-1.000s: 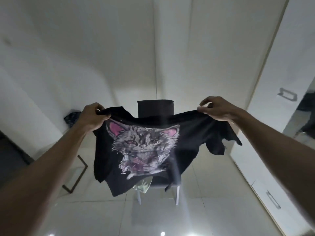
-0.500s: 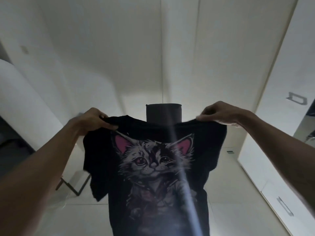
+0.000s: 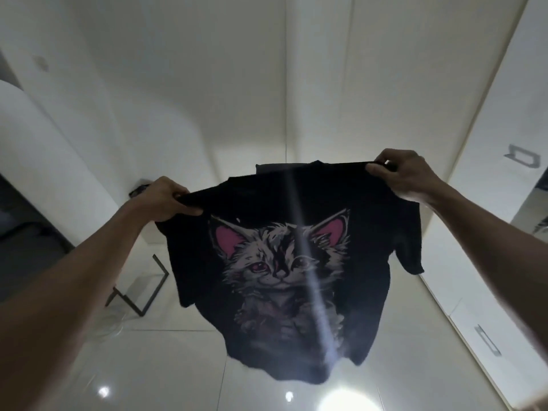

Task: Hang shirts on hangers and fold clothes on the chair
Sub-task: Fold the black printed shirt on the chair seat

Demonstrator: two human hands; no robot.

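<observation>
A black T-shirt (image 3: 367, 232) with a grey kitten print and pink ears hangs spread out in the air in front of me. My left hand (image 3: 166, 203) grips its left shoulder, fingers curled round the fabric. My right hand (image 3: 400, 173) pinches the right shoulder, a little higher. The shirt's hem swings free above the floor. Behind the collar only the top edge of the dark chair back (image 3: 267, 167) shows; the rest of the chair is hidden by the shirt.
A white wardrobe (image 3: 486, 203) with metal handles (image 3: 523, 155) runs along the right. A dark metal frame (image 3: 148, 292) stands on the glossy tiled floor at left. A small dark cloth (image 3: 138, 189) lies beside my left hand. White walls lie behind.
The shirt has been raised and spread wider, with the right hand now higher than the left. The kitten print hangs flatter and now covers nearly all of the chair.
</observation>
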